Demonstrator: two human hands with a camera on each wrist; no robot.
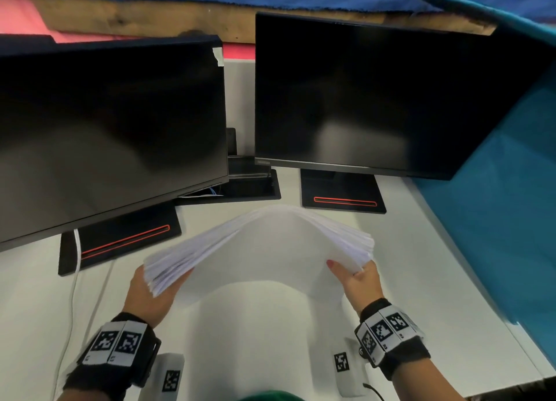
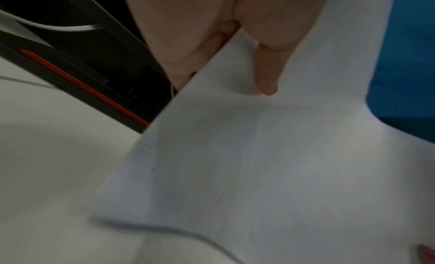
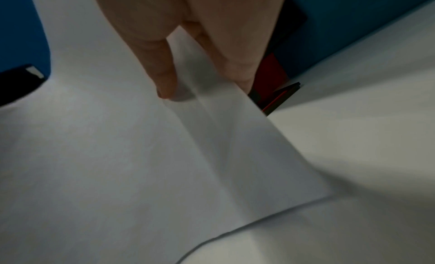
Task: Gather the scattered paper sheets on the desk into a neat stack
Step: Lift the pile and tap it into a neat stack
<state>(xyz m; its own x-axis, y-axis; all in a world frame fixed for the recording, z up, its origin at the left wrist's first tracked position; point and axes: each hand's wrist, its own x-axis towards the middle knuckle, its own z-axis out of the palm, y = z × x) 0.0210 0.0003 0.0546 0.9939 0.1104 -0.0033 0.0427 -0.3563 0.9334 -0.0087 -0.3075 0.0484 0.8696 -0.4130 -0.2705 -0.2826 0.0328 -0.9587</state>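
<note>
Two dark monitors (image 1: pixel 111 135) (image 1: pixel 376 99) on black stands; teal partition (image 1: pixel 505 205) right; white cable (image 1: pixel 76 250) left.

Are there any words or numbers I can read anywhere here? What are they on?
No text can be read.
right monitor: small logo on its lower left bezel, too blurred to read.
Wrist bands: black-and-white square code patterns with tiny marks below, too small to read.
White blocks on the desk: code patterns only, no letters.
Stack of paper sheets: looks blank.
</note>
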